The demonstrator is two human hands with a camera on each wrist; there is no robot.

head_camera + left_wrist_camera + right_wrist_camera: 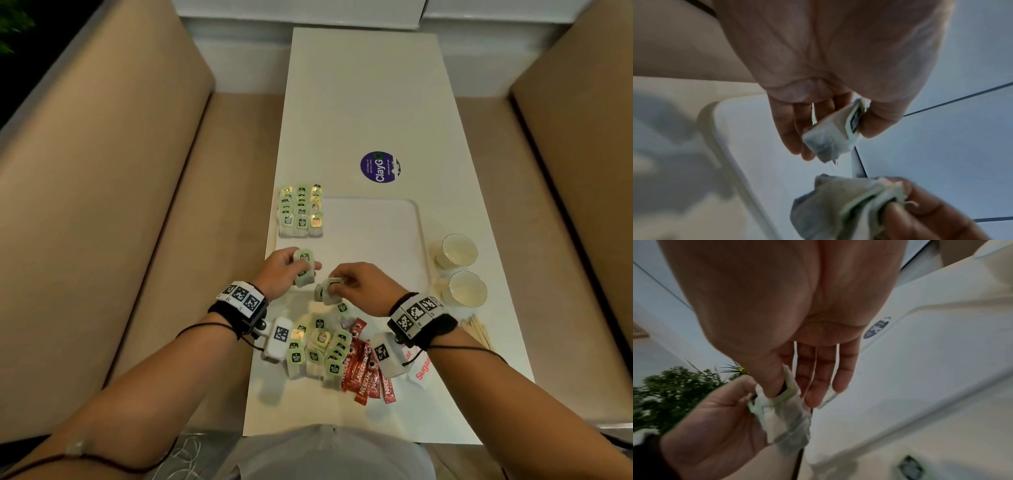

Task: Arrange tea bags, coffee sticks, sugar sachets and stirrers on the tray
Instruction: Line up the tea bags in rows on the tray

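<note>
A white tray (pixel 420 222) lies mid-table, with rows of green-tagged tea bags (pixel 301 214) in its far left corner. Over the tray's near edge my left hand (pixel 303 264) grips a small stack of tea bags (pixel 305 278); in the left wrist view the left hand (pixel 836 141) pinches it (pixel 826 136) between thumb and fingers. Just to the right, my right hand (pixel 337 286) pinches more tea bags (pixel 323 295), thumb on the tag, as the right wrist view of the right hand (pixel 792 395) and its tea bags (pixel 787 421) shows. The two hands nearly touch.
Near me lie a loose pile of tea bags (pixel 318 349), red coffee sticks (pixel 364 371), sugar sachets (pixel 420 368) partly under my right wrist, and wooden stirrers (pixel 476 332). Two cups (pixel 459 251) (pixel 467 290) stand right of the tray. A round sticker (pixel 380 167) lies beyond it. Sofas flank the table.
</note>
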